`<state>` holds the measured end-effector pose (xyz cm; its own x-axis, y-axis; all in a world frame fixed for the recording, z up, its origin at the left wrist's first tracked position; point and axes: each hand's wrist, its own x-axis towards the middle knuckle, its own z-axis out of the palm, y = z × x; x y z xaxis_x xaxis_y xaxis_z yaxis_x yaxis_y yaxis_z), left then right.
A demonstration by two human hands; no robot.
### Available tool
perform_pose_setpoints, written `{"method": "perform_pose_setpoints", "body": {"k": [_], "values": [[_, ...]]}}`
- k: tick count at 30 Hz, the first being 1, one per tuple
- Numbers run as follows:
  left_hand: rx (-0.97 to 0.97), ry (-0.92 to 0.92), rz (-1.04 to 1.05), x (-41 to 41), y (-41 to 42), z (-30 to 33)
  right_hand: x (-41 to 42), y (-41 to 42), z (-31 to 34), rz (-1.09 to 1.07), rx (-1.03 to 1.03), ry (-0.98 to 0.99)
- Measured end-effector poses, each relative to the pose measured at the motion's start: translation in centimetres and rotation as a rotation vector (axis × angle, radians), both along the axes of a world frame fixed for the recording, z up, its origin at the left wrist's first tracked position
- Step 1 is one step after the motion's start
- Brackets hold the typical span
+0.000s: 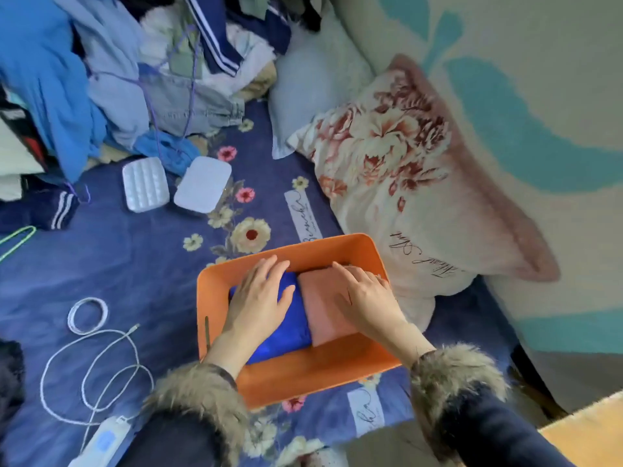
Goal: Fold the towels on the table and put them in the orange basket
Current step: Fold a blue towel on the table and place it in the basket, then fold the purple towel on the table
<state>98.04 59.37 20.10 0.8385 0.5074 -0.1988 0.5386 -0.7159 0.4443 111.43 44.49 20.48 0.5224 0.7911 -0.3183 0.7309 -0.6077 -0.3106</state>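
Orange basket (337,246) on bedsheet holds two folded towels side by side. Left hand (259,298) lies flat, fingers straight, on blue towel (286,335); right hand (365,294), fingers extended, presses pink towel (325,308).

The orange basket (337,246) looks like smooth matt plastic. The blue towel (286,335) and pink towel (325,298) are soft matt cloth. Sleeve cuffs (199,389) are shaggy fur; the bedsheet (141,264) is printed cloth.
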Motion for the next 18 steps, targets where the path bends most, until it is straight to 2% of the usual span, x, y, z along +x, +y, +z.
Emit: {"method": "perform_pose_setpoints", "body": {"k": [9, 13, 18], "values": [[0.138, -0.177, -0.444, 4.7, -4.2, 11.9, -2.2, -8.4, 13.4, -0.407, 0.099, -0.286], [0.151, -0.296, -0.663, 4.0, -8.4, 15.6, -7.0, -14.0, 16.8, -0.645, 0.099, -0.363], [0.104, -0.404, -0.907, 1.4, -15.5, 18.1, -14.9, -21.2, 19.5, -0.951, 0.073, -0.356]]}}
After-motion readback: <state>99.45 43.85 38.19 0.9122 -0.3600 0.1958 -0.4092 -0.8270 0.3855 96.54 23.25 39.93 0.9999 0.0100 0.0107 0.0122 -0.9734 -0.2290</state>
